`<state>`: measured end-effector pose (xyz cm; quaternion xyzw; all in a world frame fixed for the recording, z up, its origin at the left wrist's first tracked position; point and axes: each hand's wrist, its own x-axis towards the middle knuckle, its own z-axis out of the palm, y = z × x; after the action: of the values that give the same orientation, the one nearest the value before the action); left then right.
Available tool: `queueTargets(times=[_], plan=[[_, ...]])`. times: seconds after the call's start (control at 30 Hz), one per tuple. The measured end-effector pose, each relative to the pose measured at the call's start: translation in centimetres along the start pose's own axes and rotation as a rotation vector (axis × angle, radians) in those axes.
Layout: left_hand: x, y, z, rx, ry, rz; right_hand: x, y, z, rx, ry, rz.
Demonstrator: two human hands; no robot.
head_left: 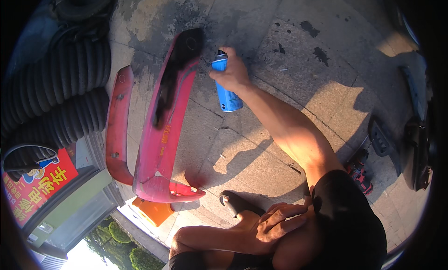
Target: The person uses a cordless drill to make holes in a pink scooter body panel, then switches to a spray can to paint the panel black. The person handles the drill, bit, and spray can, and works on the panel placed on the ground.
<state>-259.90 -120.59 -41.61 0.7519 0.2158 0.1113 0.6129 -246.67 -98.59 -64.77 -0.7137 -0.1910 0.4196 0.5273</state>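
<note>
My right hand [233,71] is wrapped round a blue spray can [228,98], with a finger on the black nozzle at its top. Just left of the can, apart from it, a long pink plastic panel [179,106] lies tilted. Glossy black covers the panel's far end and runs part way down its face. My left hand [280,223] lies across my leg, holding nothing, its fingers loosely apart. A second, narrower pink panel [119,116] is on the ground further left.
Large black corrugated hoses [56,78] are piled at the left. Below the pink panel stands an orange box-like object [156,211]. A red and black power tool [358,172] and a dark plastic part [380,137] lie at the right. Dark stains mark the paving [280,69].
</note>
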Motion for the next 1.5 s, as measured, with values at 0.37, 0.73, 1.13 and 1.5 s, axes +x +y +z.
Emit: queueTargets(times=[0.37,0.73,1.13,1.5], plan=[[0.0,-0.2,-0.3,-0.025,-0.029,0.035,0.6,0.0,-0.2,0.021,0.057,-0.01],[0.1,-0.3,-0.7,-0.03,-0.103,0.056,-0.3,-2.3,-1.1,-0.044,0.009,-0.137],[0.2,-0.4,0.2,0.025,0.032,0.07,-1.8,-3.1,-0.3,-0.063,-0.086,-0.312],[0.1,-0.2,-0.4,-0.035,-0.072,0.067,-0.5,-2.4,-0.9,-0.01,0.032,-0.312]])
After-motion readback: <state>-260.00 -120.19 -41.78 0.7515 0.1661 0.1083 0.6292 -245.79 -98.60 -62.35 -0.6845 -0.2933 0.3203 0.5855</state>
